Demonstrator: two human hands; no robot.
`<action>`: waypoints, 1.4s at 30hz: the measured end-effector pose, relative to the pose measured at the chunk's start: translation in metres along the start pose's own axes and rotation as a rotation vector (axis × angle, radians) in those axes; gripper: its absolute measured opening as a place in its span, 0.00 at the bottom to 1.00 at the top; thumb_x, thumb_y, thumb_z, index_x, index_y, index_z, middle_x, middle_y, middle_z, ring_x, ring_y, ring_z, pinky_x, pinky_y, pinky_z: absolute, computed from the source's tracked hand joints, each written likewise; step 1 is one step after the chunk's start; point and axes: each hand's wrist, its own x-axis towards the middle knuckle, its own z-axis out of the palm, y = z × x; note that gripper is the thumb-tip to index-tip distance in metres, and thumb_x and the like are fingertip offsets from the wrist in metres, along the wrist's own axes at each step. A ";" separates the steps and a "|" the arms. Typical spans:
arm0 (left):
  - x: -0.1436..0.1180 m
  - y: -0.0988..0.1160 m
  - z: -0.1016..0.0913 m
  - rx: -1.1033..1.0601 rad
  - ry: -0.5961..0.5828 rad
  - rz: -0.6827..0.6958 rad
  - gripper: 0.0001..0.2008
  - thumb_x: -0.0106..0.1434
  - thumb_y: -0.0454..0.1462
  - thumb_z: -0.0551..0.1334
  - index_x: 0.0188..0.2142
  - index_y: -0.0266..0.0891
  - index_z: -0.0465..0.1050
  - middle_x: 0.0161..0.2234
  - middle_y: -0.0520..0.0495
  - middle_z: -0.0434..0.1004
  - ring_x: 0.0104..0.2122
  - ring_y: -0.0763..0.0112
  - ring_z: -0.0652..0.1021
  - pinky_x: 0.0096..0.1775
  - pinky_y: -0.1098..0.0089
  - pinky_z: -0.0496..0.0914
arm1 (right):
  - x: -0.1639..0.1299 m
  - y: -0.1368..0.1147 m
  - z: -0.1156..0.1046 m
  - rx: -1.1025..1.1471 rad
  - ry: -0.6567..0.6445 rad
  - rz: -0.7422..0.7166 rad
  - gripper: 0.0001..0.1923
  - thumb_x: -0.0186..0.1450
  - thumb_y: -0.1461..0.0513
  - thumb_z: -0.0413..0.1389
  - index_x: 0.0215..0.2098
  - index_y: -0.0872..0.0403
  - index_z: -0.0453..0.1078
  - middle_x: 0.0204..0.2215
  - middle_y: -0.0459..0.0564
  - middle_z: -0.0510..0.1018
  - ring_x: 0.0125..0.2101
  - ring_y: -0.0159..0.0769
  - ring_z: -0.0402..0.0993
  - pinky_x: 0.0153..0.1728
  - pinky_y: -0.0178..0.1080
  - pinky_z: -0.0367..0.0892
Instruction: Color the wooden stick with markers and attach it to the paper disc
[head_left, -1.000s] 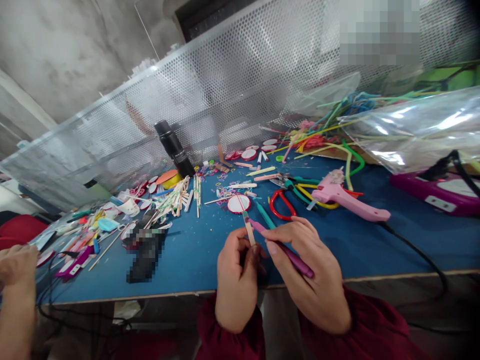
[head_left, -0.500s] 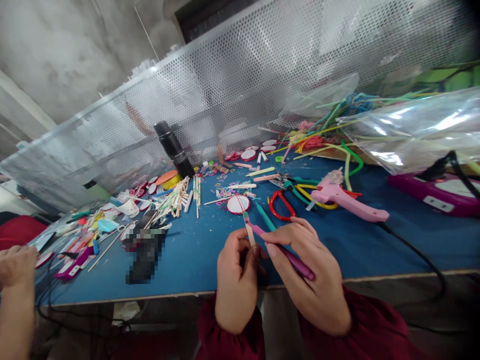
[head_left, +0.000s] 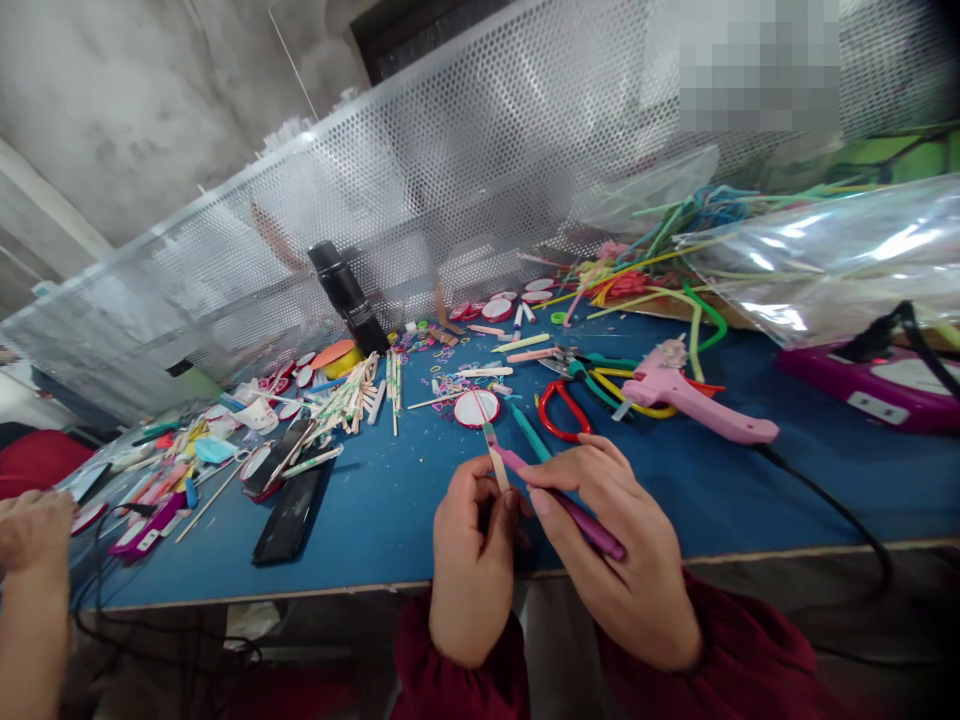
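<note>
My left hand [head_left: 476, 565] is closed around the lower part of a flat pale wooden craft stick [head_left: 498, 468], whose upper end has a green patch. In my right hand [head_left: 619, 550] is a slim purple pen-like tool [head_left: 592, 525], held like a pencil. Its lighter pink front end lies against the stick near the green patch; whether it is a marker or a blade I cannot tell. Just beyond the hands lies a round white disc with a red rim [head_left: 476, 408]. A teal pen-like piece [head_left: 531, 436] rests beside my right fingers.
Right of my hands lie red-handled pliers [head_left: 562, 412] and a pink glue gun [head_left: 697, 400] with its cable. A purple power strip [head_left: 862, 390] sits far right. Leftward are a black phone [head_left: 292, 515], a stick pile [head_left: 352, 395], a black canister [head_left: 349, 298] and another person's arm [head_left: 34, 560].
My hands stay nearly in place, with the purple tool's back end shifting very slightly. The blurred patch over the phone is gone, and another appears at the upper right.
</note>
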 end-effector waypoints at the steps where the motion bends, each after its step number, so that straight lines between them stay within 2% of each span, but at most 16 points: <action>1: 0.000 0.000 0.000 0.001 -0.003 -0.003 0.14 0.73 0.44 0.58 0.53 0.40 0.71 0.35 0.48 0.78 0.27 0.74 0.74 0.32 0.72 0.70 | 0.000 0.000 0.000 -0.002 0.004 0.003 0.09 0.68 0.67 0.56 0.44 0.48 0.73 0.33 0.44 0.80 0.37 0.37 0.77 0.56 0.50 0.59; 11: 0.000 0.000 0.000 0.017 -0.006 -0.002 0.14 0.73 0.44 0.58 0.52 0.40 0.71 0.33 0.49 0.76 0.27 0.73 0.74 0.32 0.73 0.69 | -0.001 0.000 0.000 0.004 0.017 0.027 0.11 0.68 0.67 0.56 0.45 0.48 0.74 0.34 0.45 0.80 0.37 0.39 0.78 0.57 0.51 0.60; 19: 0.000 0.002 0.001 0.007 -0.012 -0.015 0.14 0.73 0.46 0.57 0.51 0.43 0.71 0.34 0.46 0.77 0.27 0.69 0.74 0.31 0.68 0.69 | 0.000 0.000 0.001 0.002 0.014 0.016 0.09 0.68 0.66 0.56 0.44 0.48 0.73 0.34 0.45 0.80 0.37 0.38 0.77 0.56 0.51 0.60; 29: 0.000 -0.001 0.000 0.007 -0.009 -0.011 0.15 0.72 0.45 0.58 0.53 0.40 0.71 0.32 0.49 0.77 0.26 0.73 0.74 0.31 0.73 0.69 | 0.002 0.000 0.001 -0.023 0.031 0.022 0.09 0.68 0.65 0.56 0.44 0.47 0.74 0.34 0.46 0.81 0.37 0.39 0.78 0.55 0.50 0.62; 42: 0.000 0.001 0.001 0.019 0.003 -0.011 0.14 0.73 0.45 0.58 0.52 0.40 0.71 0.31 0.50 0.75 0.26 0.73 0.73 0.31 0.72 0.69 | 0.001 0.000 0.001 -0.019 0.006 0.021 0.09 0.68 0.65 0.56 0.44 0.48 0.74 0.35 0.47 0.81 0.38 0.39 0.78 0.55 0.51 0.62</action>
